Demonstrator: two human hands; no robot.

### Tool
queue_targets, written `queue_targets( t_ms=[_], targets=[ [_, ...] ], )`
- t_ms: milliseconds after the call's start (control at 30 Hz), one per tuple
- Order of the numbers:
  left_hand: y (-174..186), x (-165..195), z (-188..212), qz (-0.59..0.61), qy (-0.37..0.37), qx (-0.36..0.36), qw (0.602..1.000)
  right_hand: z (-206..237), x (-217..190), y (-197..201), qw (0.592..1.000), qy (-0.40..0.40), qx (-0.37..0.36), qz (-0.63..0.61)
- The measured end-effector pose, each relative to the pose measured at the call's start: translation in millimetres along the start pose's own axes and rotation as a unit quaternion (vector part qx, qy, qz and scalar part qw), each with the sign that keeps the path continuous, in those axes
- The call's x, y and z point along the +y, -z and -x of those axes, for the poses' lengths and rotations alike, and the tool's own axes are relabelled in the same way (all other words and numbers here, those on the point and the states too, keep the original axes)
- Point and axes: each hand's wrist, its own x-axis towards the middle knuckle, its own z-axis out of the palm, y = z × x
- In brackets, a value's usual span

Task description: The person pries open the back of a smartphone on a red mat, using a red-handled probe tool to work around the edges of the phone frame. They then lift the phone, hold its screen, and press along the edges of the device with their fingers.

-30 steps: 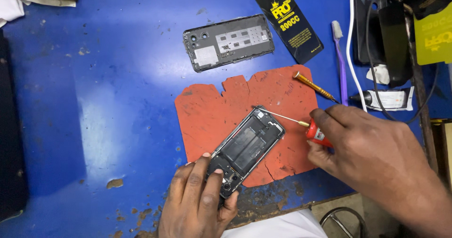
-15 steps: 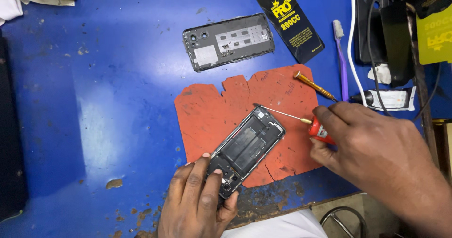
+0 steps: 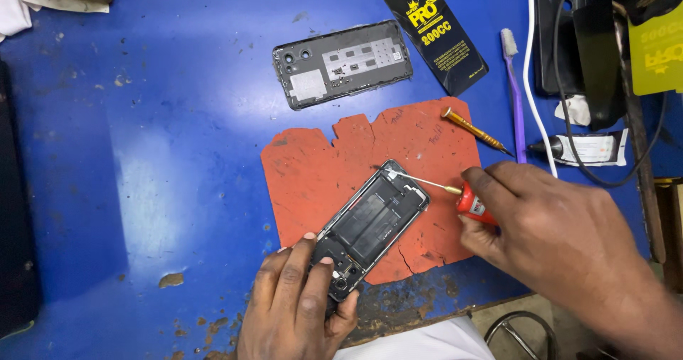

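Now the right hand [image 3: 562,239], gripping a red-handled screwdriver [image 3: 445,189], has kept its tip at the far corner of the opened phone [image 3: 370,225] on the orange mat [image 3: 320,182]; the left hand [image 3: 295,310] still pins the phone's near end.

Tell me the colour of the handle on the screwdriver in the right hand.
Red, on the screwdriver the right hand holds; seen in the head view.

One head-worn view looks almost straight down on a blue workbench [image 3: 142,154], at close range. The orange repair mat [image 3: 320,182] sits just right of the picture's centre; the bench's near edge runs below the mat, and the far clutter lies above it. Only this single view exists.
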Motion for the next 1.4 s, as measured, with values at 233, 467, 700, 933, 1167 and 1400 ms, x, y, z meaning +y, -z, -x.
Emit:
queue_targets(
  t_ms=[233, 467, 700, 933, 1167, 1400],
  targets=[
    [-0.4, -0.4, 0.9, -0.005, 0.004, -0.007, 1.000, 17.9, -10.9, -16.5, 0.996, -0.083, -0.002, -0.024],
    [0.4, 0.4, 0.4, -0.011, 0.005, 0.002, 1.000, 33.5, -15.9, -35.0, 0.991, -0.105, 0.047, -0.070],
    [1.0, -0.6, 0.6, -0.004, 0.004, -0.005, 1.000, 38.8, -17.9, -37.7, 0.985, -0.149, 0.039, -0.078],
    [1.9, 1.2, -0.3, -0.004, 0.011, 0.002, 1.000, 44.2, -15.3, -42.1, 0.983, -0.152, 0.043, -0.092],
    [1.9, 0.6, 1.2, -0.002, 0.016, 0.002, 1.000, 60.1, -7.1, -54.4, 0.986, -0.139, 0.032, -0.085],
    [0.2, -0.3, 4.4, -0.018, 0.022, -0.009, 1.000, 74.2, -0.4, -62.7, 0.987, -0.139, 0.052, -0.061]
  ],
)
